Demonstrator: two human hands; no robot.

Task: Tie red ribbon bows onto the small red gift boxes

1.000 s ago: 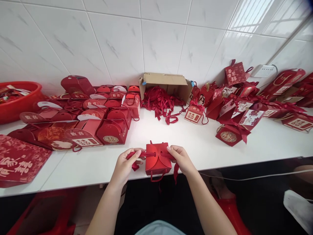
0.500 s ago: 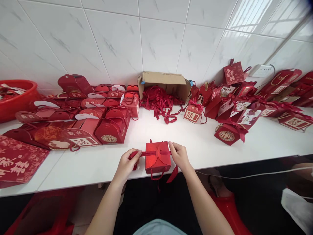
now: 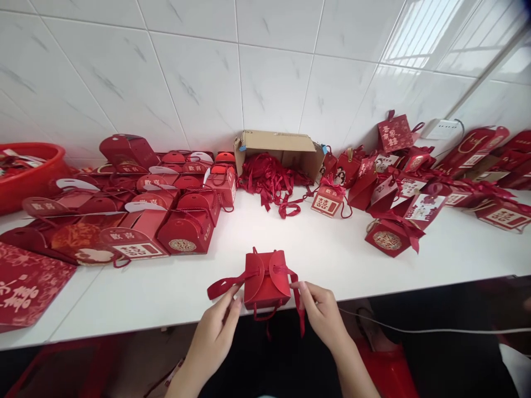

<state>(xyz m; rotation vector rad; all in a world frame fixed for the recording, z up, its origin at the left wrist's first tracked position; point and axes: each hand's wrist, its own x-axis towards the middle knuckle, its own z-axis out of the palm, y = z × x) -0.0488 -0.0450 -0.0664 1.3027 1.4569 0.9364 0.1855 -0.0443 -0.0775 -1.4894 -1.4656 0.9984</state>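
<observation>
Fingers of left hand and right hand: partly curled, now lower; grip on the ribbon cannot be confirmed. Ribbon: tension released, ends slack, no bow formed. Box: between the fingers, on the tabletop.

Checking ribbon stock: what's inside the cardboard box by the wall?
The cardboard box holds a tangled heap of red ribbons, some spilling out its open front onto the white table. The floor beneath the heap is covered, so can't tell what else is there.
</observation>
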